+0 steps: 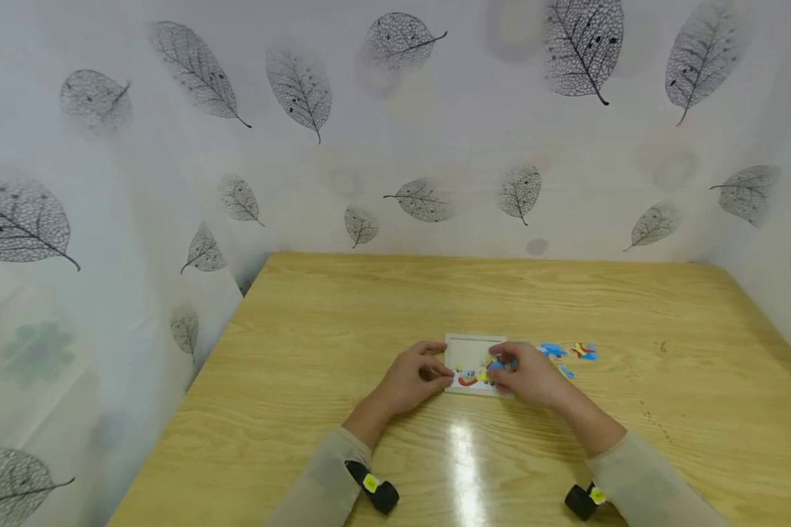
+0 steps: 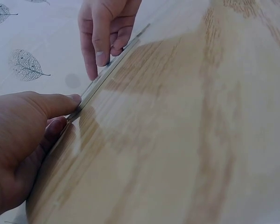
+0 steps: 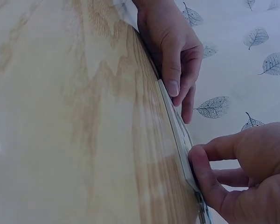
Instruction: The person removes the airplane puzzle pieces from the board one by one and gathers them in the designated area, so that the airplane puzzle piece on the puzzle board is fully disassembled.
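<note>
A small square puzzle board (image 1: 474,338) with a pale raised border lies on the table. Colourful pieces, red, yellow and blue, fill its lower part, while the upper part shows bare backing. My left hand (image 1: 411,379) holds the board's left edge, thumb near the lower left corner and fingers along the side. Over the right side, my right hand (image 1: 532,375) pinches a blue puzzle piece (image 1: 496,365) between thumb and fingers, low against the board. In the right wrist view, the right hand (image 3: 252,168) has its thumb and fingertip together at the board's edge (image 3: 175,123).
Several loose puzzle pieces (image 1: 583,351), blue with yellow and red, lie on the wooden table (image 1: 343,307) right of the board. A leaf-print cloth (image 1: 461,146) hangs behind the table and along its sides. Each sleeve carries a black wrist camera (image 1: 384,495).
</note>
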A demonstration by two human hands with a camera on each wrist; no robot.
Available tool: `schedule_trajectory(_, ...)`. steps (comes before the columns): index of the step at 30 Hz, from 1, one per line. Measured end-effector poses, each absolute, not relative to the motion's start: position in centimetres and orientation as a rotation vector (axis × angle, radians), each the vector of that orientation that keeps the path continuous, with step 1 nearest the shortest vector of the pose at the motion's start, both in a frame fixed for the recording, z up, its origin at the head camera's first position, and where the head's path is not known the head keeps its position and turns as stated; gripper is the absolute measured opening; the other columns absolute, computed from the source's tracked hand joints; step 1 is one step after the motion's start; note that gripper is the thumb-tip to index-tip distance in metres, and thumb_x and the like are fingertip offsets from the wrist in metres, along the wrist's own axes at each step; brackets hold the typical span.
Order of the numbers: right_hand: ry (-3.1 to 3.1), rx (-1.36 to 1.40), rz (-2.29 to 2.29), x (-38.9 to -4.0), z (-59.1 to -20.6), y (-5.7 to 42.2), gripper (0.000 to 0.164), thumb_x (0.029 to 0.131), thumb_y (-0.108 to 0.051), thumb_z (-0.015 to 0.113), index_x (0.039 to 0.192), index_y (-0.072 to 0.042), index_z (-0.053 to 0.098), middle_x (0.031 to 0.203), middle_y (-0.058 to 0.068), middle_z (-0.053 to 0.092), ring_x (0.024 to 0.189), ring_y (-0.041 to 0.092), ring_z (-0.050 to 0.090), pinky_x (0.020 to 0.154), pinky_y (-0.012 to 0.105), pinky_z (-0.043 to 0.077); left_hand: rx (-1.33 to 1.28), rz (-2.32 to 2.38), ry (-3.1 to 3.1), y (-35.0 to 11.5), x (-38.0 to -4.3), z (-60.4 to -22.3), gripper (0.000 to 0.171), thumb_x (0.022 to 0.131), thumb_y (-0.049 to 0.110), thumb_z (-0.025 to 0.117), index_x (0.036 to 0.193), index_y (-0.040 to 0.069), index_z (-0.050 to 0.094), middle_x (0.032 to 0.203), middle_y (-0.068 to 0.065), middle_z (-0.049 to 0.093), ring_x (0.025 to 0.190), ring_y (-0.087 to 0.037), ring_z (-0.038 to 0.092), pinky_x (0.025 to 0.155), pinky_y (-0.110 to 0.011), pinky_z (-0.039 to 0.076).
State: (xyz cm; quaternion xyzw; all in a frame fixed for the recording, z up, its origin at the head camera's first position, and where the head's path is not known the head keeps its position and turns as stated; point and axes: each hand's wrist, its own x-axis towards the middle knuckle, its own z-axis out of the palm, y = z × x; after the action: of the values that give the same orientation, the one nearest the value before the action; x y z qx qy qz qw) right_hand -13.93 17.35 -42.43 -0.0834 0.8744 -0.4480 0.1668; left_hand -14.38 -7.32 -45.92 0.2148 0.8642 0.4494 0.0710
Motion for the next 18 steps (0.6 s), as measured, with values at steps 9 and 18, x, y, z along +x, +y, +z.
schedule_trajectory(9,2.462,-0.193,-1.302,-14.16,-42.31,17.15,0.032,0.098,-0.010,0.063,0.124,0.006,0.057,0.109,0.017,0.062,0.075,0.013,0.066,0.065,0.026,0.056,0.647,1.361,2.593,-7.48,-14.26,-45.62,0.009,0.091,0.017,0.074,0.096,0.012,0.079,0.142,-0.004,0.056,0.092,-0.007,0.064,0.081,-0.019,0.051)
schedule_trajectory(18,2.341,-0.116,-1.459,-14.01,-42.35,17.34,0.026,0.100,-0.002,0.056,0.124,0.007,0.051,0.112,0.022,0.059,0.075,0.018,0.067,0.066,0.028,0.059,0.631,1.369,2.578,-7.44,-14.17,-45.63,0.009,0.091,0.018,0.074,0.096,0.012,0.079,0.142,-0.003,0.056,0.095,-0.009,0.064,0.083,-0.020,0.050)
